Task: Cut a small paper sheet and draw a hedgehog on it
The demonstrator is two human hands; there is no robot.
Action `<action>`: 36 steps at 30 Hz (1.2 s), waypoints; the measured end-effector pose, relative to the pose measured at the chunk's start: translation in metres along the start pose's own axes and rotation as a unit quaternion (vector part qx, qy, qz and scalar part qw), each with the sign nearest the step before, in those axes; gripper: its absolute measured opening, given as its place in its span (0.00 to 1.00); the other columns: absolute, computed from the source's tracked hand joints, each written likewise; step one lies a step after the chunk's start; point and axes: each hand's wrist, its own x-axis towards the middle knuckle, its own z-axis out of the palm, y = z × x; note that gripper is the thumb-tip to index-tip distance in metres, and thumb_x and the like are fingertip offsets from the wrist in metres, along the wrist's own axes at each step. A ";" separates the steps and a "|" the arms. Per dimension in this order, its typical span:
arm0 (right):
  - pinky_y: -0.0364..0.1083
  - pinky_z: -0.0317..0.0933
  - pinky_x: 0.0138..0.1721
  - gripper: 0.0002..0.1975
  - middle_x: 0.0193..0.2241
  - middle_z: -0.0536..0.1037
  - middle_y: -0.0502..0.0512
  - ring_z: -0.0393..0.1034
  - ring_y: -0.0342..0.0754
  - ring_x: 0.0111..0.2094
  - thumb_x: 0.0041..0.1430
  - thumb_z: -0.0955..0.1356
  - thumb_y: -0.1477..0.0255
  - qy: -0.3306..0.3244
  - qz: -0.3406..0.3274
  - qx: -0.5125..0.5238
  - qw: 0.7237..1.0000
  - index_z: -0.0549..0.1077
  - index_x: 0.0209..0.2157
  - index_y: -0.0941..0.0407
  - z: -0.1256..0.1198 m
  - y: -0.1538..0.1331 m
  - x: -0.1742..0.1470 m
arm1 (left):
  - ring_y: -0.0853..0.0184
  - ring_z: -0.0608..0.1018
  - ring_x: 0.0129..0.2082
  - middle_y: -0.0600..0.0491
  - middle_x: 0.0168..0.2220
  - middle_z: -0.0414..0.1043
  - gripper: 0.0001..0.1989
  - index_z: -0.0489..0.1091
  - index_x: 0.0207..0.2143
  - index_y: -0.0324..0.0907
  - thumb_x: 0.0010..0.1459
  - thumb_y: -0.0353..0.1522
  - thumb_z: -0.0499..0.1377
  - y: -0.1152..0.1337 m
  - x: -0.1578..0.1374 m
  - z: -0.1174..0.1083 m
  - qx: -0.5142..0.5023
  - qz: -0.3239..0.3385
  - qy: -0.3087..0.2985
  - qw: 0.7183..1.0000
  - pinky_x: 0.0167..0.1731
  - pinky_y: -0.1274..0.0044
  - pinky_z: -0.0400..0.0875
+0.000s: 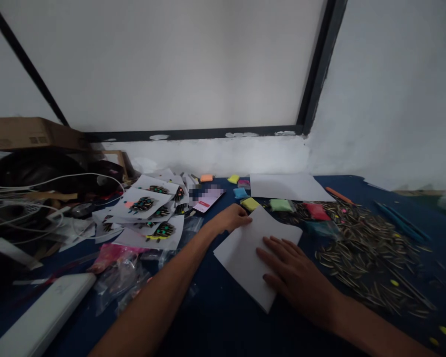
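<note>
White paper [241, 253] lay beneath the right hand [299, 272], its grip spread; the left hand [230, 218] touched an edge, pinch impossible to tell.

Hand lane: blue tabletop [210, 302] betw. L forearm [173, 275] & paper [238, 253]. Obstr.: seed pile [371, 248] R; plastic bags [119, 277], white slab [44, 317] L.

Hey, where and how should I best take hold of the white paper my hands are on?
Probably by pinching the white paper at its near corner, coming from your own side. It lies turned so that this corner points toward you, and neither the left hand nor the right hand covers it.
</note>
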 end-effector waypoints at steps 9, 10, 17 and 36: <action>0.65 0.52 0.58 0.24 0.60 0.61 0.67 0.53 0.62 0.61 0.64 0.59 0.61 0.015 0.000 0.019 1.000 0.66 0.58 0.56 0.001 0.001 -0.002 | 0.74 0.67 0.16 0.58 0.18 0.62 0.03 0.68 0.24 0.36 0.47 0.29 0.58 -0.001 -0.004 -0.008 -0.030 -0.009 -0.061 0.998 0.16 0.82 0.62; 0.65 0.51 0.58 0.24 0.60 0.61 0.66 0.53 0.62 0.61 0.64 0.59 0.61 0.016 -0.002 0.020 1.000 0.66 0.58 0.56 0.001 0.001 -0.002 | 0.74 0.67 0.16 0.58 0.17 0.62 0.03 0.68 0.24 0.36 0.47 0.29 0.58 -0.001 -0.004 -0.008 -0.033 -0.015 -0.062 0.997 0.16 0.82 0.63; 0.65 0.48 0.59 0.24 0.61 0.59 0.65 0.51 0.61 0.62 0.63 0.61 0.63 -0.002 -0.001 0.019 1.000 0.64 0.59 0.56 0.000 0.001 -0.005 | 0.74 0.66 0.15 0.59 0.15 0.60 0.05 0.69 0.23 0.36 0.48 0.30 0.59 -0.001 -0.004 -0.009 -0.044 -0.021 -0.062 0.997 0.17 0.81 0.64; 0.61 0.53 0.59 0.17 0.59 0.65 0.60 0.54 0.57 0.61 0.64 0.60 0.73 0.047 -0.046 0.061 0.996 0.71 0.52 0.52 -0.005 -0.010 -0.006 | 0.75 0.65 0.15 0.59 0.15 0.61 0.05 0.69 0.22 0.36 0.48 0.28 0.59 0.003 -0.008 -0.006 -0.030 -0.037 -0.029 0.998 0.16 0.83 0.59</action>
